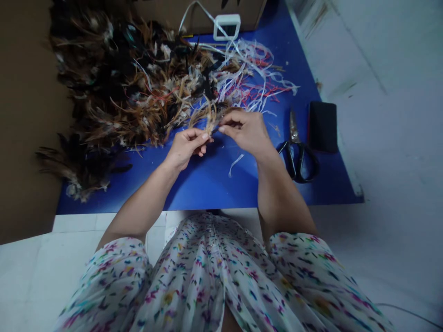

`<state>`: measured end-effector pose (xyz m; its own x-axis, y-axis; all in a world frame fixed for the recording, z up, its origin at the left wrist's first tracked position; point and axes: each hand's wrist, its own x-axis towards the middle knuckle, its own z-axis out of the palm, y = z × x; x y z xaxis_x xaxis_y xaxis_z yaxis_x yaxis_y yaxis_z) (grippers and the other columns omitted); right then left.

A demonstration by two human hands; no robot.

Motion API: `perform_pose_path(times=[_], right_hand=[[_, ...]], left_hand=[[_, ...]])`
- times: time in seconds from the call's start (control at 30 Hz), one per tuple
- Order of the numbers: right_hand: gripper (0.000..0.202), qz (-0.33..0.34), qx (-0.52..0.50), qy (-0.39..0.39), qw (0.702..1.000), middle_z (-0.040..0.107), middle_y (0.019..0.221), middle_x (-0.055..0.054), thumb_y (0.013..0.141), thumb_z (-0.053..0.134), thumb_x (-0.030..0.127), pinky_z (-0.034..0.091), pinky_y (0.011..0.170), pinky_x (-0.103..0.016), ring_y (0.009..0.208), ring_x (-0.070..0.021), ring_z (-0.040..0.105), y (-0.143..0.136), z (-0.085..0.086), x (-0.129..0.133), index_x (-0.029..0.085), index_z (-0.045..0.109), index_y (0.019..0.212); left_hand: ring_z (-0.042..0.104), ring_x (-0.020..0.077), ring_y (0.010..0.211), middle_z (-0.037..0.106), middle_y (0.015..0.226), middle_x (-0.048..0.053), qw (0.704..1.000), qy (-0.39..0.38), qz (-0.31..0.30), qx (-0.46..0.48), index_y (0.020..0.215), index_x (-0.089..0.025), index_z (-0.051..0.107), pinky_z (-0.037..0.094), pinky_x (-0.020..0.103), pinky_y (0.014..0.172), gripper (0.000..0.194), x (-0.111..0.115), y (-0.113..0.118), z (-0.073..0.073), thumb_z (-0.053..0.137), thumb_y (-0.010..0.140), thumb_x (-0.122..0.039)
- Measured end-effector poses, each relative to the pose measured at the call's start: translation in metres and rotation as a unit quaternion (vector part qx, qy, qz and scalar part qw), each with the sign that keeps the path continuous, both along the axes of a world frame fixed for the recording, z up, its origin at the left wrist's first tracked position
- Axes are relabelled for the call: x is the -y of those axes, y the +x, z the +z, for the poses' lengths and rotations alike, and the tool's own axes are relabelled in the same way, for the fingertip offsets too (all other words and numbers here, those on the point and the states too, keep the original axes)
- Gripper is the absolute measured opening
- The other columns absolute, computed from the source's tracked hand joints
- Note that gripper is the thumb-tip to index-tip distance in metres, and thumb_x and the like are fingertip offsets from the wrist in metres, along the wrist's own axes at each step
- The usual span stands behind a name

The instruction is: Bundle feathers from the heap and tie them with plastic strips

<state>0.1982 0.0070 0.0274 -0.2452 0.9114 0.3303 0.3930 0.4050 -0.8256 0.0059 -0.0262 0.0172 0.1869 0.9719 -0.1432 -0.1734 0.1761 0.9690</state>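
My left hand (188,145) pinches the base of a small bunch of tan feathers (209,119) between thumb and fingers, above the blue table. Close on its right, my right hand (246,129) has thumb and forefinger pressed together on what looks like a dark feather (216,128), partly hidden by the fingers. Behind both hands spreads a big heap of brown and black feathers (138,92). Tangled white and red strings (258,78) lie just beyond my right hand. A short white scrap of string (236,165) rests on the table below it.
Black-handled scissors (298,159) and a dark phone-like rectangle (322,127) lie at the right of the blue table (207,189). A white-framed device (227,27) stands at the back. Cardboard (27,115) rises at the left, beside a separate clump of dark feathers (81,173).
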Motion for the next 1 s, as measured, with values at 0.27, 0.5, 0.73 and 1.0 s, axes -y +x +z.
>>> perform_pose_path(times=[0.27,0.5,0.73,1.0], right_hand=[[0.01,0.017,0.126,0.058,0.99,0.07,0.084,-0.004,0.085,0.065,0.021,0.051,0.091,-0.045,0.092,-0.0262,0.066,0.006,-0.01,-0.003,0.027,0.07,0.079],[0.011,-0.135,0.022,0.051,0.989,0.067,0.091,-0.004,0.087,0.069,0.037,0.057,0.089,-0.043,0.099,-0.0252,0.065,0.021,-0.007,-0.012,0.027,0.067,0.084],[0.029,-0.045,-0.161,-0.076,0.983,0.065,0.076,0.0,0.08,0.073,0.052,0.055,0.06,-0.031,0.067,-0.0158,0.064,0.012,0.006,-0.006,0.025,0.062,0.077],[0.038,0.123,-0.179,-0.098,0.971,0.069,0.075,-0.002,0.07,0.082,0.06,0.059,0.068,-0.037,0.071,-0.0195,0.066,0.002,0.025,0.013,0.025,0.069,0.078]], left_hand=[[0.053,0.0057,0.043,0.06,0.052,-0.002,0.998,0.041,0.016,-0.036,0.071,-0.015,0.07,0.044,0.016,0.042,0.036,-0.002,-0.001,-0.004,0.086,0.068,-0.048],[0.056,0.0047,0.045,0.069,0.064,-0.001,0.997,0.067,0.015,-0.034,0.072,-0.016,0.065,0.046,0.016,0.044,0.042,-0.002,-0.001,-0.005,0.085,0.068,-0.052],[0.057,0.0054,0.046,0.068,0.062,0.0,0.994,0.089,-0.064,-0.009,0.07,-0.015,0.067,0.047,0.017,0.044,0.043,0.002,-0.001,-0.001,0.085,0.066,-0.054],[0.055,0.0075,0.042,0.065,0.056,0.0,0.986,0.027,-0.163,0.027,0.067,-0.015,0.066,0.045,0.02,0.042,0.048,0.006,-0.001,0.002,0.089,0.059,-0.057]])
